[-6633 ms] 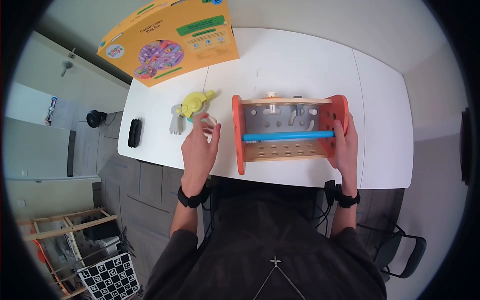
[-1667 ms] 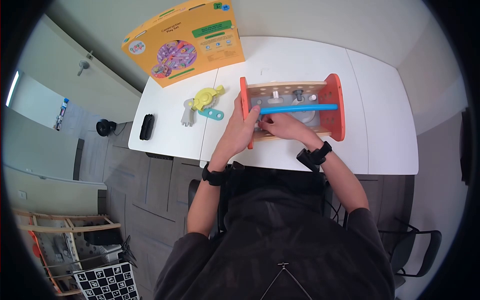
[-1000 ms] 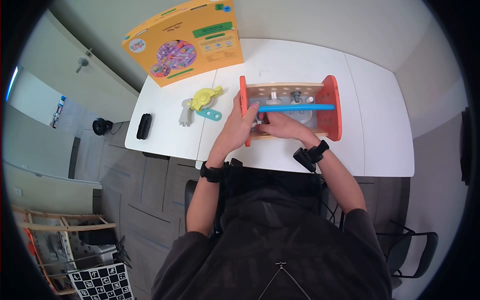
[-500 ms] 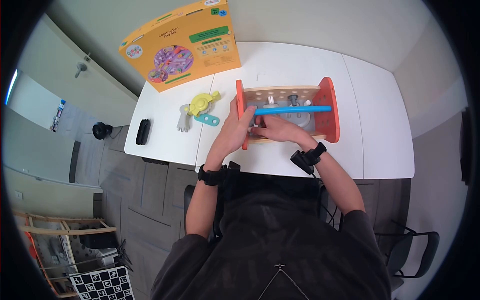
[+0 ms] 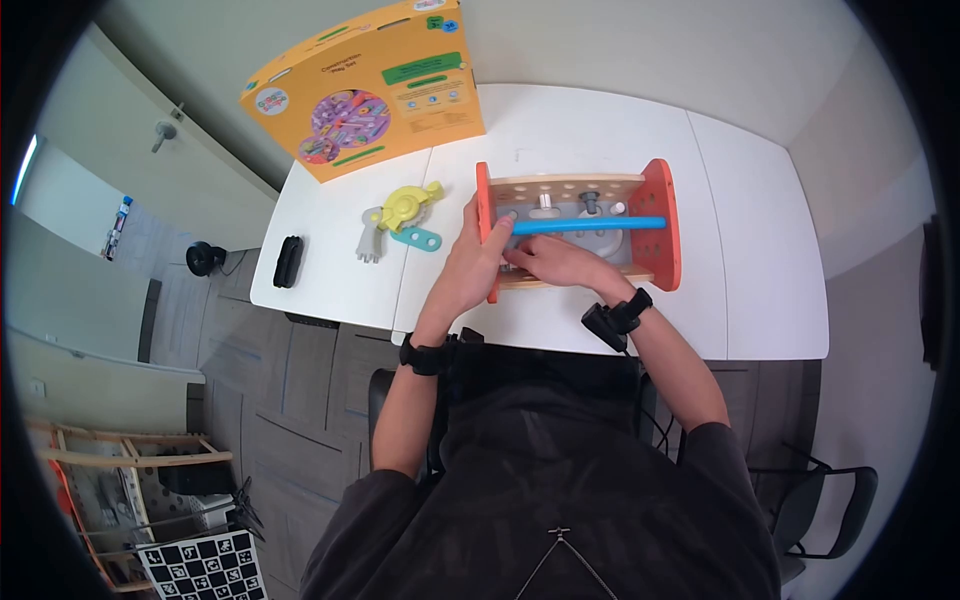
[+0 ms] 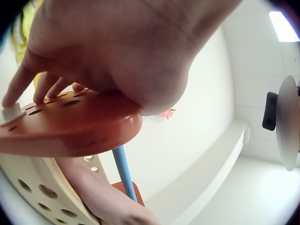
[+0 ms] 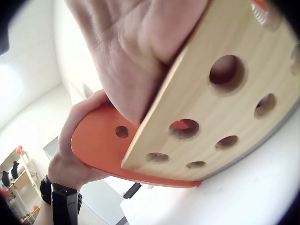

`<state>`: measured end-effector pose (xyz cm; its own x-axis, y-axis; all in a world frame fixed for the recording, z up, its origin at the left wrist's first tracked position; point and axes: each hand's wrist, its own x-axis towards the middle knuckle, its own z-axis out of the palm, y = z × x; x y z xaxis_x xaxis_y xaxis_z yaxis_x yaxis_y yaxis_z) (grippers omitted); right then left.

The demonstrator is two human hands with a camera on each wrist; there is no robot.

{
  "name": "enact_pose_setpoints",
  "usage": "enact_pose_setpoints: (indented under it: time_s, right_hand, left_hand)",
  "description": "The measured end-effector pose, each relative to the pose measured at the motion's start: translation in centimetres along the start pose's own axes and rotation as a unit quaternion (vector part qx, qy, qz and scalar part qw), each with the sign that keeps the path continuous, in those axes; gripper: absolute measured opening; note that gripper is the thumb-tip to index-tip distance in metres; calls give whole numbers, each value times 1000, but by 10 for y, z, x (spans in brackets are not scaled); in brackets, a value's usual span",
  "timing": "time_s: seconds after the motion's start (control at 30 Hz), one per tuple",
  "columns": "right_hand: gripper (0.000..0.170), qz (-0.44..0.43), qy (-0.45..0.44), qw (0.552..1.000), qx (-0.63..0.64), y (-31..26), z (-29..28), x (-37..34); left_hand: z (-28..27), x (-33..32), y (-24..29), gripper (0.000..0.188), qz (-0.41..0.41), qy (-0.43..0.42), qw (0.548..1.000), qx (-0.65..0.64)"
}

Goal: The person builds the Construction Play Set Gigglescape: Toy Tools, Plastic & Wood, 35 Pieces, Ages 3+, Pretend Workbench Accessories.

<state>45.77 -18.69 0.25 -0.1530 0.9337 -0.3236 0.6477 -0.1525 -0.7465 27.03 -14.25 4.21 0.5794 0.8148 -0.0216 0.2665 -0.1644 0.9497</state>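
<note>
A wooden toolbox has orange end panels (image 5: pixel 660 225), pale perforated boards (image 5: pixel 570 186) and a blue bar (image 5: pixel 590 224). My left hand (image 5: pixel 470 268) grips its left panel, thumb over the inner side near the bar. In the left wrist view, one finger of this hand (image 6: pixel 108 47) touches a whitish piece (image 6: pixel 11 115) on the panel's outer face (image 6: pixel 79 122). My right hand (image 5: pixel 565 262) reaches below the bar into the box, fingers bent at the left panel's inner side. The perforated board (image 7: pixel 201 103) hides its fingertips in the right wrist view; what they hold cannot be told.
Left of the toolbox lie a yellow saw-like piece (image 5: pixel 405 207), a grey claw-ended piece (image 5: pixel 369 240) and a teal strip with holes (image 5: pixel 418 239). A black object (image 5: pixel 288 262) lies near the table's left edge. An orange carton (image 5: pixel 430 115) stands behind. White and grey fasteners (image 5: pixel 590 202) sit in the toolbox.
Since the oldest frame, my left hand has gone from the loose pieces to the toolbox's left panel, and my right hand from the right panel into the box. Lately the right fingers have shifted only slightly.
</note>
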Motion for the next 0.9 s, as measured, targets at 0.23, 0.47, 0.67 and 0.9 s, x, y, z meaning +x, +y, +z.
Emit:
enact_pose_setpoints:
  time_s: [0.23,0.47,0.67,0.9]
  right_hand:
    - [54,-28,33,998,-43,1,2,-3]
    - [52,-21,18,1000,-5,3,2,1]
    - [53,-44,4,999,-10,3,2,-2]
    - [53,-19,21,999,14,2,3,-1]
  left_hand:
    - [0,-1,4,76,-12,-6,1000,-5]
    - [-2,1,3,77,-29,-15,999,6]
    - [0,2,1,77,2,1,1000,16]
    - [-1,1,0,75,-19,-6,1000,17]
